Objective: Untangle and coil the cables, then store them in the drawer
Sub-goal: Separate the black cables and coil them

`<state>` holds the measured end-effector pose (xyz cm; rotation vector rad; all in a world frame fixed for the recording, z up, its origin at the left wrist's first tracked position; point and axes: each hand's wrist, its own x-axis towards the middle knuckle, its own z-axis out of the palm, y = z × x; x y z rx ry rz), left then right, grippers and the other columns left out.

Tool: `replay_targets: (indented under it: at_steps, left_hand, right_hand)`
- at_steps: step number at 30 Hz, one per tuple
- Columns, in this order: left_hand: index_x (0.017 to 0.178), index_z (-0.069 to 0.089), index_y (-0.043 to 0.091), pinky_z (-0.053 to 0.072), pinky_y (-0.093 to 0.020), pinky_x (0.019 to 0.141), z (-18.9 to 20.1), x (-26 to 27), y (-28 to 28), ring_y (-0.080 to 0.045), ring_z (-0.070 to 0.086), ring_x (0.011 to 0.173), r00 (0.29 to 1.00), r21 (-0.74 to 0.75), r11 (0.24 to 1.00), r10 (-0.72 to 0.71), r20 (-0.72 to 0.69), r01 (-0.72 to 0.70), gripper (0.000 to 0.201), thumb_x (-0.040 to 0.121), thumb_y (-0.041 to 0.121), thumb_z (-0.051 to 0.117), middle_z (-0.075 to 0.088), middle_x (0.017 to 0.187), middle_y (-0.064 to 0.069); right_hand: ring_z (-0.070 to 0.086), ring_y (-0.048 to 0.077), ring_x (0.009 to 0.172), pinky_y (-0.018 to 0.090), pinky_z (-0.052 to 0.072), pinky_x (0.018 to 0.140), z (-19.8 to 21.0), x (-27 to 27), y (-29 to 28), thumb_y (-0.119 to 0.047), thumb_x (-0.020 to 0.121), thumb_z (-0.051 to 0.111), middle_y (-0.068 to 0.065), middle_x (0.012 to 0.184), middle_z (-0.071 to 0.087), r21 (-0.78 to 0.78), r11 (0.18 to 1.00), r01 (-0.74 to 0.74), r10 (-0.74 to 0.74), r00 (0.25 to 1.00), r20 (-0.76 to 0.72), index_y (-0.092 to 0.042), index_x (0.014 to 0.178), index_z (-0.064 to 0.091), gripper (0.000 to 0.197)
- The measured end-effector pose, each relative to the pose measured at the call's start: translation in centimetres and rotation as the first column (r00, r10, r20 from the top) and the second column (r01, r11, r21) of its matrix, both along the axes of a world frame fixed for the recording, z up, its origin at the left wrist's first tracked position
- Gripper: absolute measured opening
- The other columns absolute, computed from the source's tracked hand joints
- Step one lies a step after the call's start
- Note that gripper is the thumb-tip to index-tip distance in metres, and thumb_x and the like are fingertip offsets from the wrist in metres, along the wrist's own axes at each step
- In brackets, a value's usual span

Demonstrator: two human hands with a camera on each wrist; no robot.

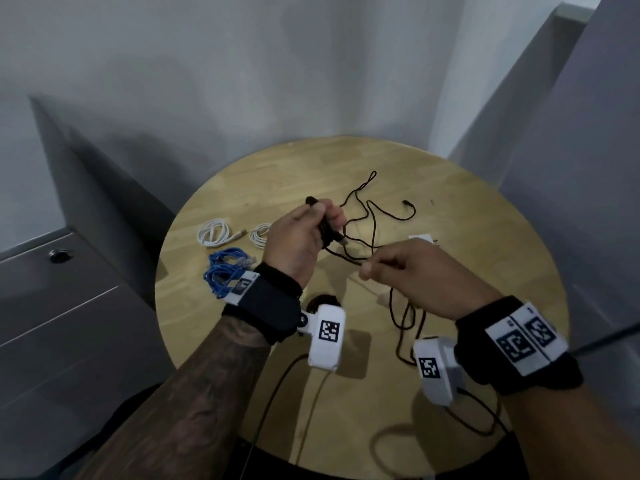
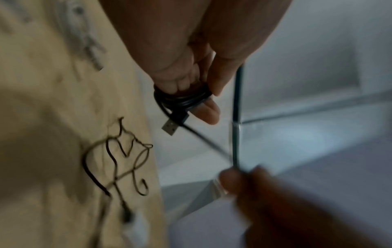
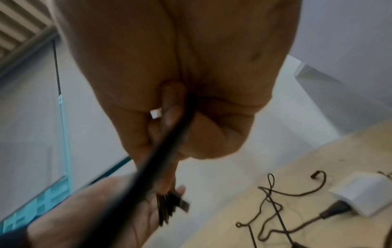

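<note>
The round table (image 1: 467, 209) is showing pale wood with a smooth, faintly glossy finish. The black cable (image 2: 182, 99) is looking like smooth, slightly shiny plastic, its USB plug (image 2: 169, 128) ending in bare metal. The thin dark cord (image 1: 367, 202) is lying matt (perhaps braided; too fine to tell). The white charger (image 3: 364, 193) is appearing as smooth plastic.

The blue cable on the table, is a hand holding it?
No, the blue cable lies bundled on the table, while both hands hold a black cable.
</note>
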<state>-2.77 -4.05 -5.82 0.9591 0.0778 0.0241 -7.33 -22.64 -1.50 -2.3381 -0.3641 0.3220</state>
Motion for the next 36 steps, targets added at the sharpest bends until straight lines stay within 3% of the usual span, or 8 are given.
replay_targets:
  at_steps: [4,8,12,15,18,23,30,36]
  left_hand:
    - [0.097,0.065,-0.01,0.055,-0.025,0.07,-0.1,-1.0,-1.3,-0.013,0.069,0.068,0.987,0.488,0.872,-0.103,0.122,0.03,0.016,0.097,0.0,0.052,0.069,0.078,-0.01]
    - [0.094,0.065,-0.005,0.048,-0.034,0.065,0.3,-2.1,-2.2,-0.021,0.059,0.064,0.942,0.588,0.772,-0.332,0.048,0.242,0.032,0.103,0.016,0.043,0.063,0.072,-0.011]
    - [0.086,0.061,-0.001,0.049,-0.029,0.066,1.5,-3.0,-2.5,-0.015,0.04,0.051,0.866,0.413,0.773,-0.493,-0.085,0.481,0.039,0.104,0.018,0.032,0.046,0.056,-0.002]
    - [0.086,0.056,0.004,0.05,-0.029,0.067,2.5,-2.9,-2.0,-0.013,0.034,0.051,0.834,0.057,0.833,-0.546,-0.084,0.551,0.035,0.1,0.02,0.028,0.039,0.055,0.002]
    - [0.097,0.056,0.001,0.053,-0.033,0.076,2.8,-2.5,-1.3,-0.012,0.043,0.056,0.894,-0.322,0.846,-0.448,0.004,0.425,0.026,0.093,0.014,0.034,0.045,0.066,0.0]
    - [0.108,0.055,0.0,0.051,-0.031,0.091,1.4,-1.0,-0.8,-0.015,0.06,0.078,0.982,-0.355,0.919,-0.19,-0.014,0.173,0.023,0.102,0.01,0.036,0.061,0.084,-0.004]
    - [0.104,0.063,-0.001,0.057,-0.032,0.082,-0.1,-1.0,-1.7,-0.022,0.07,0.083,0.994,0.146,0.986,0.072,0.083,-0.083,0.015,0.098,0.003,0.049,0.071,0.087,-0.009]
    - [0.089,0.066,0.005,0.051,-0.036,0.069,-0.2,-2.3,-2.5,-0.016,0.063,0.067,0.937,0.726,0.674,-0.327,0.126,0.137,0.031,0.101,0.027,0.046,0.067,0.073,-0.003]
  right_hand:
    - [0.06,0.001,0.058,0.015,0.046,0.058,1.2,-0.5,-0.1,-0.005,0.094,0.062,-0.001,0.071,0.07,0.388,0.916,0.102,-0.163,0.978,0.128,-0.018,0.1,0.076,0.02]
    - [0.054,0.008,0.055,0.026,0.042,0.047,1.0,0.6,-0.6,-0.003,0.097,0.06,0.003,0.075,0.07,0.606,0.786,0.122,-0.262,0.954,0.148,-0.02,0.108,0.068,0.022]
    - [0.068,0.021,0.077,0.023,0.052,0.069,-0.4,2.5,-1.8,-0.014,0.092,0.071,0.005,0.084,0.074,0.53,0.823,0.203,-0.373,0.897,0.235,-0.021,0.096,0.069,0.008]
    - [0.057,0.013,0.055,0.028,0.048,0.059,-1.8,3.3,-2.1,-0.024,0.091,0.072,0.002,0.067,0.067,0.406,0.876,0.26,-0.37,0.902,0.222,-0.025,0.082,0.072,0.009]
    - [0.041,0.01,0.045,0.026,0.039,0.05,-2.2,2.8,-1.4,-0.033,0.096,0.064,-0.007,0.052,0.05,0.265,0.95,0.163,-0.196,0.975,0.102,-0.026,0.087,0.077,0.017]
    - [0.039,0.012,0.044,0.025,0.039,0.046,-0.8,0.6,-1.0,-0.034,0.098,0.061,-0.006,0.051,0.043,0.094,0.996,-0.004,0.006,1.0,-0.029,-0.026,0.078,0.073,0.024]
    - [0.053,0.014,0.044,0.019,0.04,0.045,1.3,-1.3,-1.3,-0.032,0.093,0.069,0.004,0.056,0.062,0.188,0.982,-0.022,0.043,0.993,-0.112,-0.013,0.073,0.067,0.028]
    - [0.044,0.012,0.053,0.022,0.038,0.053,2.1,-0.8,-1.9,-0.026,0.091,0.071,0.007,0.059,0.06,0.347,0.937,0.05,-0.151,0.951,0.269,-0.018,0.072,0.069,0.021]
